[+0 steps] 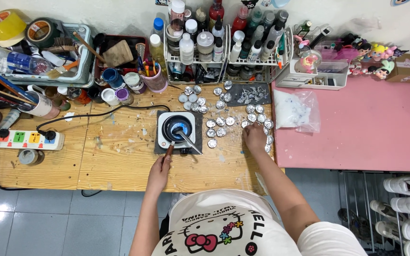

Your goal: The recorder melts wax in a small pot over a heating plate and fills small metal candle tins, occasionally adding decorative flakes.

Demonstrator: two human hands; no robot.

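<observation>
**Head view: one hand on a pan handle, the other among foil cups**

The head view looks straight down on a wooden bench (119, 161) with a pink table (371, 137) butted against its right side.

The left hand (160, 170) is closed around the brown handle (169, 150) of a small dark pan (176, 127) holding blue liquid. The pan sits on a white hotplate (163, 135), which rests on a dark mat (158, 148) near the middle of the bench. A metal tool (189, 141) leans out of the pan toward the front right.

The right hand (255, 137) lies palm down at the right end of the bench, fingers curled narrowly over a cluster of small round foil cups (219, 124). Whether it grips one I cannot tell, since the fingertips hide what is under them. More cups spread from just right of the hotplate up to a dark tray (248, 95) of pale bits.

Behind stands a wire rack (224, 61) of bottles, with jars and brush pots to its left. A power strip (20, 139) lies at the left, its black cord (100, 113) running toward the hotplate. A clear bag (293, 110) rests on the pink table, near the right hand.
</observation>
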